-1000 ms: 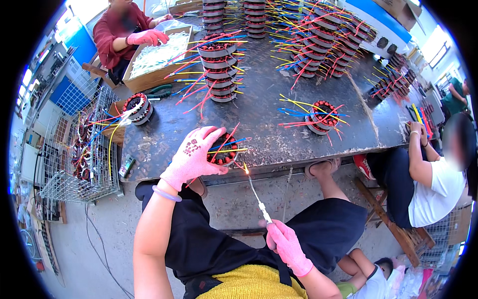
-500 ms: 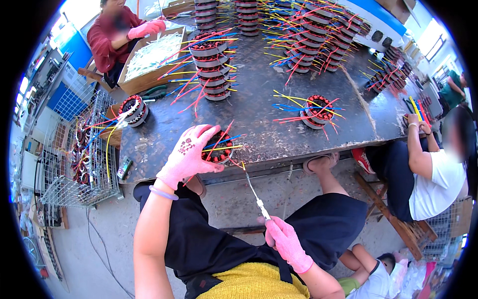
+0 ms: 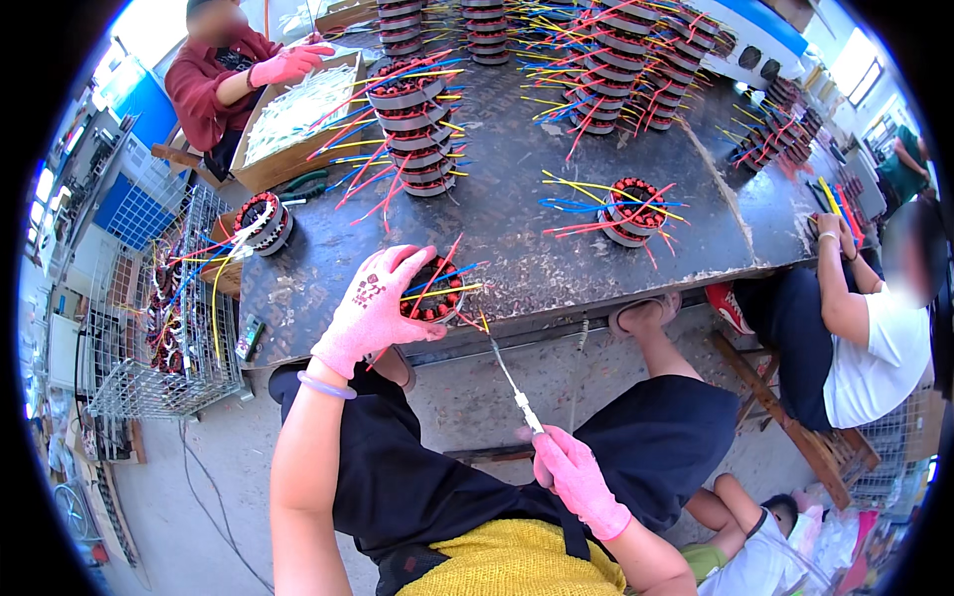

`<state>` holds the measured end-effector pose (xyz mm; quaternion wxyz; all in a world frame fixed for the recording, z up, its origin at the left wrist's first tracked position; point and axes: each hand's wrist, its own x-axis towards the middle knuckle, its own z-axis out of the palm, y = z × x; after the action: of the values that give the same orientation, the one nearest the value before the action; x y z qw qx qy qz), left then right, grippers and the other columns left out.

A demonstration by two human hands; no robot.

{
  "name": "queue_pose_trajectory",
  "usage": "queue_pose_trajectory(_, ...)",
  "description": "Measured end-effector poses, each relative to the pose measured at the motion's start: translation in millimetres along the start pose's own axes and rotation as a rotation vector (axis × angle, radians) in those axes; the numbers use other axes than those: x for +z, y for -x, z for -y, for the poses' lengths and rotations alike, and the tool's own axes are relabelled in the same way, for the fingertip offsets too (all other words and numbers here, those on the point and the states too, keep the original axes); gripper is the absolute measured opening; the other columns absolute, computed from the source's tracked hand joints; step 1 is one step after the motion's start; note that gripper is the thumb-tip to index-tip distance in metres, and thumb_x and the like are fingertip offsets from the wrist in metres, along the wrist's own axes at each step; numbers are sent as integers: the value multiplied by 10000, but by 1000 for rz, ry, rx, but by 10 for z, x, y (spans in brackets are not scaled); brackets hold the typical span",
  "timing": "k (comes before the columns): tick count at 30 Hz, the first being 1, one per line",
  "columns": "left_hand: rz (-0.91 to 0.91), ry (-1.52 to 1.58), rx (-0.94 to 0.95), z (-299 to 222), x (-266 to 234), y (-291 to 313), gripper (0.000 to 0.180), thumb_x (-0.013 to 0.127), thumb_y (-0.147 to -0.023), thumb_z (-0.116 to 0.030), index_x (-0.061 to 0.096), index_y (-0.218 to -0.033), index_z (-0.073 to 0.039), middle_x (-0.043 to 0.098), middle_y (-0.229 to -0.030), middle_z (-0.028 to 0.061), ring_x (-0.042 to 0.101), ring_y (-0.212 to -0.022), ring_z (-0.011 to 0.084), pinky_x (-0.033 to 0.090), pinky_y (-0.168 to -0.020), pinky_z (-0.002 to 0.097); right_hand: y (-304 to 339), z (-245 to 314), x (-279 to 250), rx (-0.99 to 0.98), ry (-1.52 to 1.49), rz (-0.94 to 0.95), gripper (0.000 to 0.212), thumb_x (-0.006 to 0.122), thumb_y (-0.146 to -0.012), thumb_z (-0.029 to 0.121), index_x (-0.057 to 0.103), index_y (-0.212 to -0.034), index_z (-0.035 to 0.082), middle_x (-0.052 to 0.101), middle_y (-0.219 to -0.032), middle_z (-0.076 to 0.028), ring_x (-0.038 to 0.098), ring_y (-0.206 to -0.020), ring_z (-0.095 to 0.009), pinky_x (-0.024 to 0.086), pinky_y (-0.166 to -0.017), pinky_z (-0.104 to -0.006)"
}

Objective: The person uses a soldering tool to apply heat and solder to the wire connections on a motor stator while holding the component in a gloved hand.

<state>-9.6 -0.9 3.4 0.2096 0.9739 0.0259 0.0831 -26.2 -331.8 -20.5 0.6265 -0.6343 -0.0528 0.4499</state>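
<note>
My left hand (image 3: 373, 308), in a pink glove, is closed around the side of a small motor stator (image 3: 438, 303) at the table's front edge. Red, blue and yellow lead wires stick out of this stator, and its dark hollow middle shows red windings round it. My right hand (image 3: 578, 482), gloved in pink too, grips a thin-shafted tool with a white sleeve (image 3: 527, 407). Its slender shaft runs up and left to the wires beside the stator. The exact tip is too small to make out. Most of the tool's handle is hidden in my fist.
Single stators stand at the left (image 3: 264, 223) and right (image 3: 634, 213) of the dark table (image 3: 517, 238). Behind them rise stacked stators (image 3: 412, 129) with protruding wires. A cardboard box of white strips (image 3: 303, 124), a wire basket (image 3: 149, 382) and co-workers (image 3: 870, 348) surround the table.
The whole view has shifted slightly. Both hands keep their grips, with the stator and the tool in nearly the same positions.
</note>
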Motion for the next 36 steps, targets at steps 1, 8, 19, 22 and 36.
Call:
queue_pose_trajectory(1, 9, 8, -7, -15, -9, -4, 963, 897, -554, -352, 504, -1389, -75, 499, -1373, 177, 462, -1291, 374, 367, -1100, 440, -2, -8, -1, 2, -1, -2, 339, 482, -1044, 281, 598, -1233, 25, 445, -622, 70, 331, -517, -12, 255, -470, -191)
queue_pose_trajectory(8, 4, 23, -22, -50, 10, -20, 970, 900, -556, -344, 498, -1397, -75, 493, -1383, 185, 460, -1291, 384, 366, -1101, 444, -35, -52, -4, 17, -54, -10, 327, 496, -1036, 287, 602, -1222, 39, 484, -630, 59, 343, -518, -15, 255, -467, -192)
queue_pose_trajectory(19, -3, 15, 8, -58, -10, -38, 963, 911, -549, -322, 507, -1380, -52, 510, -1359, 191, 480, -1272, 386, 382, -1088, 443, 4, -9, -21, 18, 63, -20, 341, 471, -1045, 265, 607, -1193, -11, 490, -625, -1, 457, -579, -72, 399, -566, -257)
queue_pose_trajectory(22, -3, 23, 11, -47, -10, -38, 963, 912, -549, -323, 507, -1377, -46, 511, -1357, 189, 483, -1268, 385, 384, -1085, 441, -6, 37, -5, 8, 90, -22, 339, 471, -1046, 266, 611, -1188, -8, 489, -627, 0, 455, -579, -71, 396, -565, -256)
queue_pose_trajectory(36, 9, 19, 0, -77, -14, -51, 955, 889, -574, -328, 493, -1398, -49, 508, -1364, 183, 475, -1280, 382, 370, -1097, 438, 9, 44, -23, 14, 77, -10, 326, 467, -1039, 254, 620, -1189, 9, 475, -628, -14, 470, -591, -80, 414, -581, -264)
